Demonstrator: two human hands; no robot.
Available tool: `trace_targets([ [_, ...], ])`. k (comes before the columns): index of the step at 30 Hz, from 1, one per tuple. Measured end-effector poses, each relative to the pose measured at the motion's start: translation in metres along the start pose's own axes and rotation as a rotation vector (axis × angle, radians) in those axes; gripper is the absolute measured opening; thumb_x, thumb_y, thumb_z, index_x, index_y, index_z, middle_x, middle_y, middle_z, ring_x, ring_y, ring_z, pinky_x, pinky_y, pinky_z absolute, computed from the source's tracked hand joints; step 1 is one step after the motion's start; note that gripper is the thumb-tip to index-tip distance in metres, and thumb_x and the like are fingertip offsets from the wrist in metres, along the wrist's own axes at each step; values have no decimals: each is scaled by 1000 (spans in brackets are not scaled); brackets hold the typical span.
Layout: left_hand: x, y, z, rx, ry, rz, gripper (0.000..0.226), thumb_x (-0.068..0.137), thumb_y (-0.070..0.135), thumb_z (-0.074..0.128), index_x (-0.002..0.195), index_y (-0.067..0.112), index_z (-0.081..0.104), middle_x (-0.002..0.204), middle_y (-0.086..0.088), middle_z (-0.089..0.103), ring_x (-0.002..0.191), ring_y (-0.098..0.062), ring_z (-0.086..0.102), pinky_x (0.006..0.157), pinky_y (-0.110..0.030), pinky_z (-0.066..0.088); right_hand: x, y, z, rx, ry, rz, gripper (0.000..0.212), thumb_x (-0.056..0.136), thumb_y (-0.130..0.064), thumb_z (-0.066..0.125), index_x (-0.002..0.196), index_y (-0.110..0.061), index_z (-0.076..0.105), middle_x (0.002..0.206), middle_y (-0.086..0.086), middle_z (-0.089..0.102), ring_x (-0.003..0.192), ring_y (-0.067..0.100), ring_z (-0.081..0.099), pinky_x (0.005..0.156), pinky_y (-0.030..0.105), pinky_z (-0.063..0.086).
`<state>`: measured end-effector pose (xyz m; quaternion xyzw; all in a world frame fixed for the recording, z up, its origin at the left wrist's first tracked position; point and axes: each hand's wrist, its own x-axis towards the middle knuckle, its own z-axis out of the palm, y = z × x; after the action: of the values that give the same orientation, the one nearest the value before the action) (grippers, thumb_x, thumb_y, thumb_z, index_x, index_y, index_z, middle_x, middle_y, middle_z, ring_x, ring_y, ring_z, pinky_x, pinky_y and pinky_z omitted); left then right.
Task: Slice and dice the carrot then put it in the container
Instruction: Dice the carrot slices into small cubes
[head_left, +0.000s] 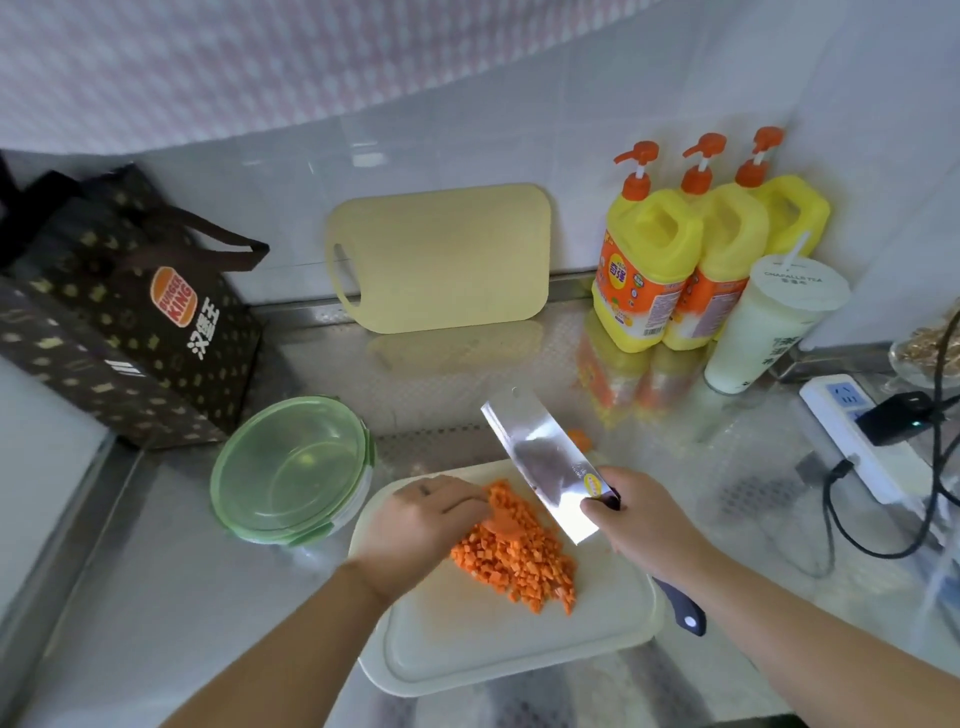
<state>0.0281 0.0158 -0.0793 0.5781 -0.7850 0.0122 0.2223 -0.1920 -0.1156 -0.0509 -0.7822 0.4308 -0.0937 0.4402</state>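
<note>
A heap of diced carrot (519, 564) lies on a white cutting board (467, 660) at the near edge of a steel counter (156, 597). The left hand (415, 525) curls its fingers over a larger carrot piece (501, 524) at the heap's far-left edge, and the right hand (644, 519) is wrapped tightly round the handle of a cleaver (545, 467), its blade tilted just right of the heap. A round green container (291, 467) sits just left of the board, and farther back a yellow cutting board (441, 260) leans on the tiled wall between a brown bag (130, 322) and three yellow soap bottles (696, 260).

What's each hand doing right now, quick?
Left hand: curled over the diced carrot; whether it grips any cannot be told.
Right hand: holding the knife by its handle.
</note>
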Motion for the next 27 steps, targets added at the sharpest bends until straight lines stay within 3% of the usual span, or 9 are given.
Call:
trace_targets([
  [2,-13,8,-4,5,67,-17,21,79,9,72,96,22,66,98,6,69,88,-12,66,74,-24,54,-3,-5,8,-30,-39,-22,29,85,-5,53,65,-12,33,53,0,31,48,14,28,49,27,22],
  [6,-47,16,-7,16,97,-103,40,71,2,77,99,26,61,98,9,66,87,-11,63,72,-25,53,-10,-19,29,-68,-108,-81,33,84,-3,55,63,-15,32,55,-3,29,46,8,27,46,22,25],
  [11,-92,27,0,-25,-24,-225,53,63,-2,78,96,38,66,93,13,62,84,-7,62,73,-15,49,-21,-25,58,-116,-188,-111,38,84,-3,53,60,-20,28,53,-6,29,49,8,24,45,23,23],
  [15,-113,35,6,-9,-80,-296,72,48,-1,83,99,38,51,93,11,63,79,-9,64,62,-20,54,-29,-22,77,-204,-230,-126,38,84,-5,49,61,-19,23,53,-6,25,52,11,20,49,27,16],
  [17,-118,40,6,-10,-63,-314,66,53,4,79,100,38,49,98,13,62,81,-6,64,63,-17,53,-35,-20,84,-251,-244,-138,36,83,-5,48,61,-19,22,55,-5,26,52,11,20,49,28,15],
  [19,-122,44,6,0,-21,-351,44,67,15,68,99,38,49,99,15,60,78,-4,63,60,-15,51,-41,-18,88,-280,-256,-160,37,84,-7,48,61,-20,23,54,-6,28,51,11,22,48,28,17],
  [22,-128,47,11,14,-14,-570,34,74,34,67,105,34,54,102,17,54,73,-8,66,53,-18,50,-47,-18,92,-324,-266,-210,36,87,-13,47,61,-22,24,55,-6,31,52,11,27,49,29,19],
  [25,-120,56,15,-98,-191,-875,57,76,41,73,127,33,50,120,17,46,100,-10,61,74,-26,51,-52,-18,94,-415,-256,-262,32,89,-16,45,65,-23,26,61,-8,36,65,21,45,56,32,25],
  [27,-110,60,16,-175,-255,-942,58,79,41,70,132,34,45,125,15,42,108,-11,55,85,-28,48,-57,-18,94,-459,-253,-303,24,92,-18,44,72,-23,32,69,-7,44,77,25,54,60,32,30],
])
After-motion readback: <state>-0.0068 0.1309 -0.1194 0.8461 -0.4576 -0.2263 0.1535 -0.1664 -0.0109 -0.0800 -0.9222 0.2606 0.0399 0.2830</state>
